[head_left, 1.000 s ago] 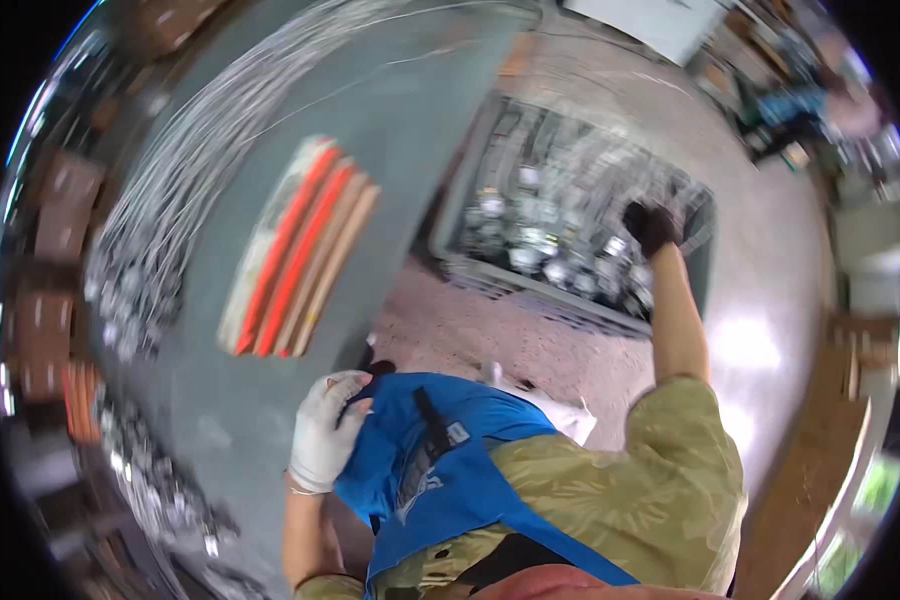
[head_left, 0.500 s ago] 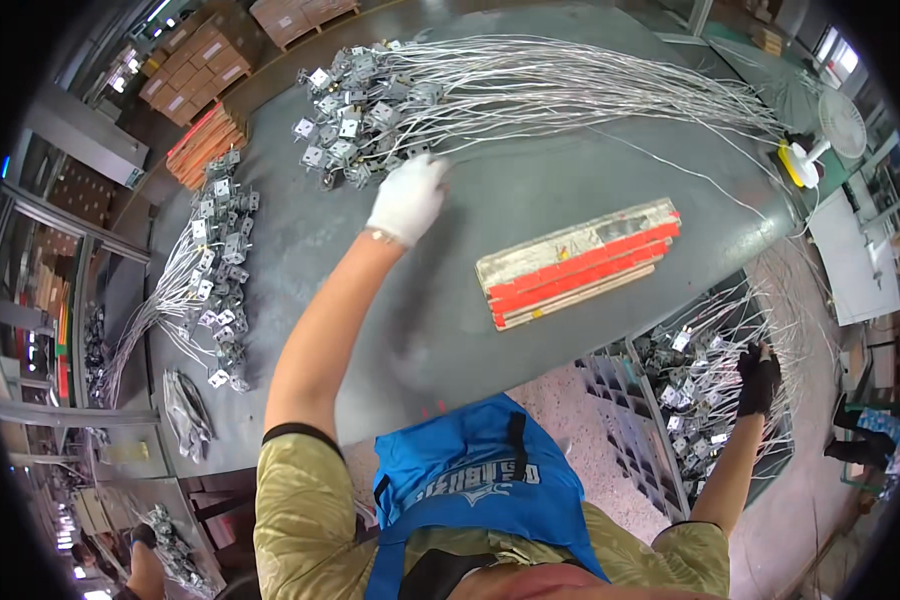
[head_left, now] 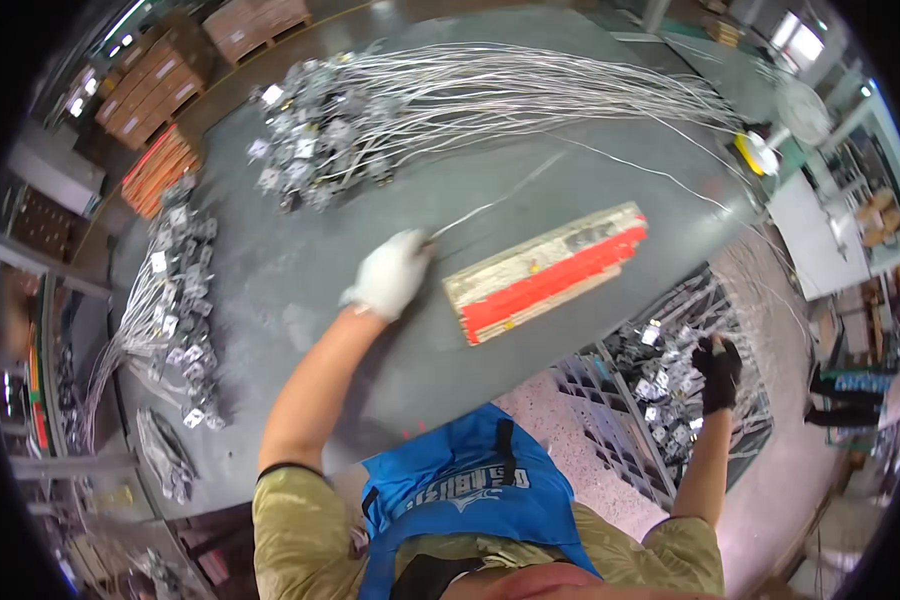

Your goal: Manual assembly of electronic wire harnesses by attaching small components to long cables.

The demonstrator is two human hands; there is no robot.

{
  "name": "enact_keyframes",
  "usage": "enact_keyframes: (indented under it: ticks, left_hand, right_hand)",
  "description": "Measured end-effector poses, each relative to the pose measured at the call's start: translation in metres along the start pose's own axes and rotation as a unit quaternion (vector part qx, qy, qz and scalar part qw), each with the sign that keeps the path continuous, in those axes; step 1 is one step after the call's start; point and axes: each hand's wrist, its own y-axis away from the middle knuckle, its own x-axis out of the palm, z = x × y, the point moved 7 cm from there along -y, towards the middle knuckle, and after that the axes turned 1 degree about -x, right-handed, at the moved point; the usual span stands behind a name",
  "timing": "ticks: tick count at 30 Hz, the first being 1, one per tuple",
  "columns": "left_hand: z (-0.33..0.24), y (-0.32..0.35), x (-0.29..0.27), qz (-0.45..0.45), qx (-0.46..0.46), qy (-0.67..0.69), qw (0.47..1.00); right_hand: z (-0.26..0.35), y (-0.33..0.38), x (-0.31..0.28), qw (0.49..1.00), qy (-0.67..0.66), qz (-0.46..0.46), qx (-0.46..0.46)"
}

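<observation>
My left hand (head_left: 390, 275), in a white glove, is closed over the grey table, left of a wooden block with red strips (head_left: 550, 275). A thin white wire (head_left: 490, 205) runs from its fingertips toward the far right; any part on its end is hidden by the fingers. Beyond lies a heap of small metal parts (head_left: 310, 135) with long white wires (head_left: 560, 85). At the right, my right hand (head_left: 718, 375), in a black glove, is closed above a crate (head_left: 635, 425) of similar wired metal parts (head_left: 660, 385). What its curled fingers hold cannot be made out.
A row of wired metal parts (head_left: 182, 300) lines the left side of the table (head_left: 300, 260), with orange-red strips (head_left: 160, 170) behind it. Grey gloves (head_left: 165, 455) lie at the near left corner. A white fan (head_left: 800, 112) stands at the far right. Cartons (head_left: 150, 95) are stacked beyond.
My left hand has come back from the heap toward me, and a white wire now trails from it. My right hand stays over the crate, slightly shifted. The whole view has turned a little.
</observation>
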Motion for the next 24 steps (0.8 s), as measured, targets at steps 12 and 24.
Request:
enact_keyframes:
  ticks: [12,24]
  left_hand:
    - [0.019,0.275,-0.194,-0.123,-0.169,-0.088,0.974]
    - [0.073,0.530,-0.297,-0.342,-0.357,-0.276,0.824]
  right_hand:
    - [0.026,0.301,0.284,0.746,-0.058,0.652,0.122]
    - [0.086,0.365,0.435,0.656,-0.389,0.543,0.351]
